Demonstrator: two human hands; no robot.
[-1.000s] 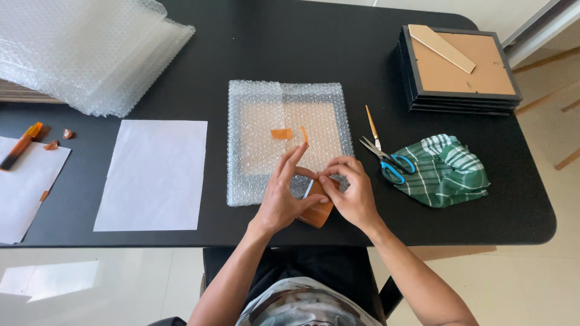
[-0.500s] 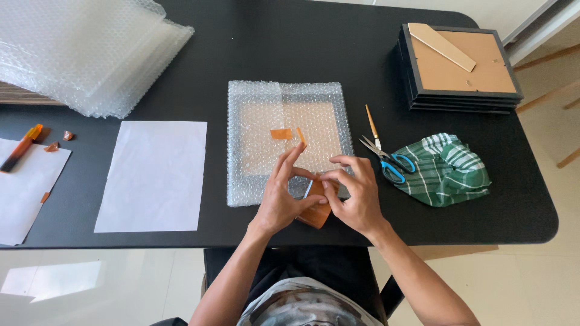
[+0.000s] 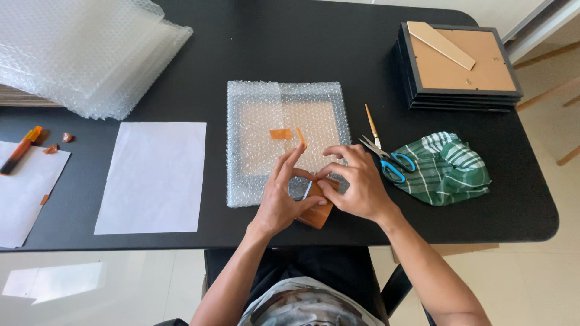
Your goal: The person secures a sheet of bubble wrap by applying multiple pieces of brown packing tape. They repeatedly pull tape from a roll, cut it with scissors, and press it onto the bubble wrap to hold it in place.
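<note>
Your left hand and your right hand are close together at the near edge of the counter, and both pinch a brown roll of tape — the fingers are bent tight around it, not spread wide. The roll sits just past the near edge of the bubble-wrapped frame, touching its corner or nearly so; I cannot tell which. It looks like you are picking at the tape end, so hold the roll still with one hand and pull slow with the other, and keep the strip flat so it does not stick to itself. Two small bits of brown tape are already on the wrap, side by side. Now count: one wrapped frame, one roll of tape, one pair of scissors with blue handles, and one thin stick or brush just beside them. One green checked cloth lies to your right. One stack of dark picture frames sits at the far right corner — I cannot count how many are in it. One pile of bubble wrap sheets is at the far left. Two white paper sheets lie to your left, and one orange cutter rests by the farther one.
</note>
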